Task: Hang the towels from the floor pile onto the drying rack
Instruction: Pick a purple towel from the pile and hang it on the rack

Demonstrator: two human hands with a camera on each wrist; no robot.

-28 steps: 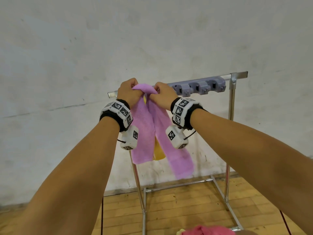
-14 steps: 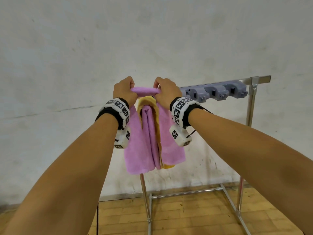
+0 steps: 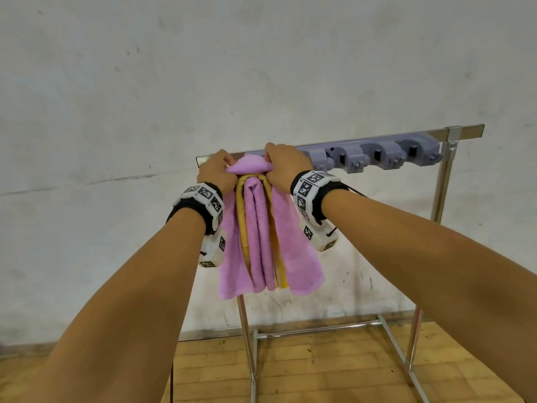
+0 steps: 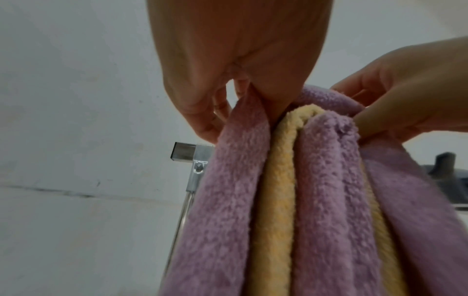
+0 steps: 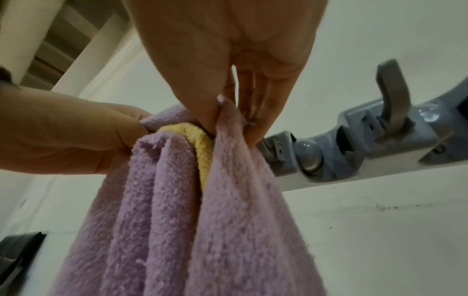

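A purple towel hangs in folds at the left end of the metal drying rack. A yellow towel shows between its folds, hanging beneath it. My left hand pinches the purple towel's top edge on the left; my right hand pinches it on the right. In the left wrist view the purple towel and the yellow towel hang under my left hand. In the right wrist view my right hand pinches the purple towel over the yellow towel.
A grey holder strip with several clips is fixed along the rack's top bar to the right of my hands. The rack's legs stand on a wooden floor close to a white wall.
The purple towel has spread over the yellow one and its two halves now hang more evenly. Both hands have come down onto the rack's bar, and the view has shifted left.
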